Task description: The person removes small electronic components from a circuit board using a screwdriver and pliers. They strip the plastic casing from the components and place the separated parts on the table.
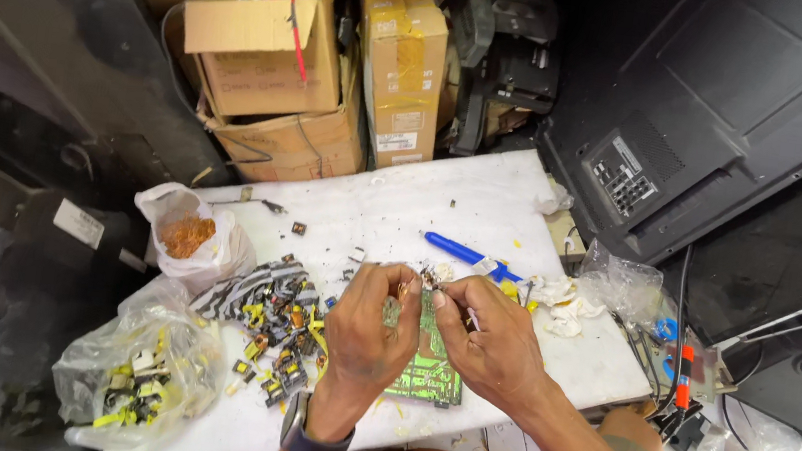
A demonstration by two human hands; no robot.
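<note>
Cluttered with cardboard boxes (pixel 269 59) at 11 o'clock and a dark television back (pixel 725 121) at 2 o'clock, the workshop surrounds a white counter (pixel 403 206). Near its 6 o'clock edge both hands meet over a green circuit board (pixel 425 369). Left hand (pixel 364 327), its grip pressed together, pinches the board's top edge; right hand (pixel 498 342) pinches a small part there. Yellow-taped components (pixel 275 317) lie at 9 o'clock, a blue-handled tool (pixel 463 253) at 12

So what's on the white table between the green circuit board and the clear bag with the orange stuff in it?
In the head view, a heap of small black-and-yellow electronic parts lies between the green circuit board and the clear plastic bag of orange material.
</note>
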